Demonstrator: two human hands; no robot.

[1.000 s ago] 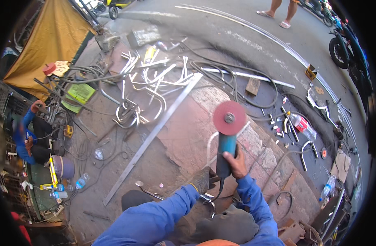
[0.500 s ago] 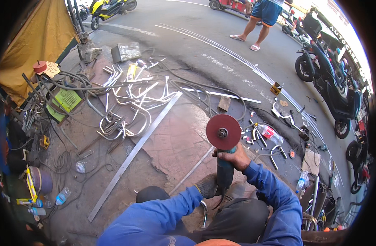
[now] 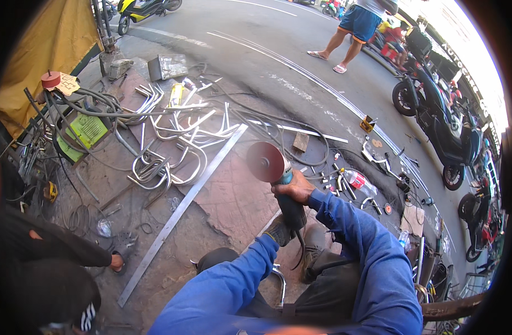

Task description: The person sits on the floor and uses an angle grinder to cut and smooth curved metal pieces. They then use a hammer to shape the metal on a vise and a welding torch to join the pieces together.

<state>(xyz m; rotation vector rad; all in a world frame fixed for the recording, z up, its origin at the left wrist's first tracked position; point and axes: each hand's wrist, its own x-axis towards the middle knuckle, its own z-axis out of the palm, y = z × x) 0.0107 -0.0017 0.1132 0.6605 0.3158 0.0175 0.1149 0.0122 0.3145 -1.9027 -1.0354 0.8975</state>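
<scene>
In the middle of the view I hold an angle grinder (image 3: 292, 211) with a reddish-brown disc (image 3: 265, 162) facing up and left. The disc looks smeared and its hub is blurred. My bare right hand (image 3: 295, 187) wraps round the grinder near its head. Lower down, my left hand (image 3: 279, 231), in a dark glove, closes round the rear of the body, where the cord hangs. A bent shiny metal tube (image 3: 280, 282) lies below, between my legs. To the left, a long flat metal bar (image 3: 183, 215) crosses the ground diagonally.
Bent metal tubes (image 3: 172, 151) lie piled ahead, among loose cables (image 3: 300, 120). Short tube pieces and a plastic bottle (image 3: 359, 181) lie to the right. A person in dark clothes (image 3: 55, 273) is close on my left; another person (image 3: 356, 30) stands on the road near parked motorcycles (image 3: 440, 120).
The grinder has swung up and left with both hands on it; its disc now tilts leftward and looks blurred. A person in dark clothes has come in at the lower left.
</scene>
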